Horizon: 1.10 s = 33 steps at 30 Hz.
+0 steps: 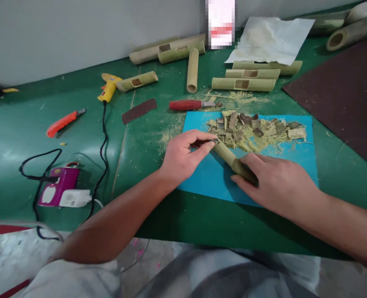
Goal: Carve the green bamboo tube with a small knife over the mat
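A short green bamboo tube (227,154) slants over a blue sheet (198,174), its near end in my right hand (279,182), thumb and fingers closed round it. At the tube's far end, my left hand (183,154) pinches a small dark piece (214,140) against or beside the rim; its kind is too small to make out. Just beyond the tube lies a heap of bamboo chips and shavings (254,132) on the sheet. A red-handled knife (186,105) rests past my left hand, blade pointing right.
Cut bamboo tubes (243,84) lie along the back, several with square notches. To the left are a yellow glue gun (109,87), an orange cutter (62,123), a sandpaper strip (139,110) and a purple power strip (65,178) with cords. A large brown sheet (341,95) covers the right.
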Available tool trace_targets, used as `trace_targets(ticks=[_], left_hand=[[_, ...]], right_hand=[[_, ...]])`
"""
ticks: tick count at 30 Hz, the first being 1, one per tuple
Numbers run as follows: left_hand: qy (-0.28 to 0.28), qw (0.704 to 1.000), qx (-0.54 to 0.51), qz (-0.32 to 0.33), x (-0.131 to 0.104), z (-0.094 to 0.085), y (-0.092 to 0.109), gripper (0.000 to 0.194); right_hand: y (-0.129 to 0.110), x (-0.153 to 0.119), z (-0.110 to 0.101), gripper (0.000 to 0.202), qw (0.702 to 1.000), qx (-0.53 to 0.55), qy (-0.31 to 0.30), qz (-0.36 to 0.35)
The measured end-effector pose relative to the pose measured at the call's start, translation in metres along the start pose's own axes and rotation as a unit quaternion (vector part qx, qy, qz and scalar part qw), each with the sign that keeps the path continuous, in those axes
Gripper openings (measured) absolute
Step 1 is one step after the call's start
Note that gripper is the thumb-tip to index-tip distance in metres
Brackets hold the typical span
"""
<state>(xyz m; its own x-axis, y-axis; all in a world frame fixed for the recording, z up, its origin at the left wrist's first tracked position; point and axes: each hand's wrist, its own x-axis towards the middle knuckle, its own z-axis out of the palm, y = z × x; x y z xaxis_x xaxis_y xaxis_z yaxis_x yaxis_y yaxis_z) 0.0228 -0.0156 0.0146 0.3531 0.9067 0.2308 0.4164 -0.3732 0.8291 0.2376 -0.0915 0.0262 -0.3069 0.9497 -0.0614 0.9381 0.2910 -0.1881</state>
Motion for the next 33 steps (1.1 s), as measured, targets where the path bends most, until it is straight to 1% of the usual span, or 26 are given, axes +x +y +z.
trace_targets(ticks=[3,6,10,13,16,19,21,23,25,27,30,33], left_hand=[[-0.013,0.997,-0.057,-0.053,-0.002,0.000,0.004,0.015],[-0.012,0.994,-0.085,-0.075,-0.002,-0.001,0.006,0.013],[-0.011,0.992,-0.089,-0.085,-0.001,-0.002,0.006,0.023],[-0.007,0.992,-0.095,-0.081,-0.002,-0.001,0.005,0.017],[-0.019,0.993,-0.089,-0.070,-0.006,0.001,0.009,0.014],[-0.019,0.996,-0.080,-0.025,-0.012,0.002,0.017,0.014],[-0.026,0.997,-0.060,0.030,-0.017,0.003,0.023,0.014],[-0.045,0.994,-0.039,0.087,-0.019,0.003,0.027,0.016],[-0.059,0.990,-0.025,0.123,-0.021,0.004,0.028,0.018],[-0.063,0.987,-0.014,0.146,-0.021,0.004,0.028,0.018],[-0.059,0.983,-0.012,0.173,-0.021,0.005,0.027,0.017],[-0.059,0.981,-0.015,0.184,-0.021,0.005,0.027,0.017]], right_hand=[[0.000,0.000,0.001,0.026,1.000,-0.002,0.014,-0.002],[0.001,-0.001,0.002,0.027,1.000,0.000,0.028,-0.005],[0.002,0.000,0.002,0.027,1.000,-0.002,0.025,-0.005],[0.002,0.000,0.002,0.027,1.000,-0.006,0.024,-0.006],[0.003,-0.001,0.001,0.028,0.999,0.009,0.049,-0.016],[0.003,-0.002,0.000,0.029,0.992,0.051,0.113,-0.037],[0.002,-0.002,-0.001,0.030,0.983,0.088,0.152,-0.052],[0.001,-0.002,-0.003,0.028,0.974,0.125,0.173,-0.070],[0.001,-0.001,-0.004,0.024,0.968,0.155,0.176,-0.087],[0.001,-0.001,-0.006,0.021,0.963,0.181,0.172,-0.099],[0.001,0.001,-0.007,0.018,0.958,0.214,0.157,-0.104],[0.001,0.002,-0.006,0.017,0.956,0.233,0.152,-0.097]])
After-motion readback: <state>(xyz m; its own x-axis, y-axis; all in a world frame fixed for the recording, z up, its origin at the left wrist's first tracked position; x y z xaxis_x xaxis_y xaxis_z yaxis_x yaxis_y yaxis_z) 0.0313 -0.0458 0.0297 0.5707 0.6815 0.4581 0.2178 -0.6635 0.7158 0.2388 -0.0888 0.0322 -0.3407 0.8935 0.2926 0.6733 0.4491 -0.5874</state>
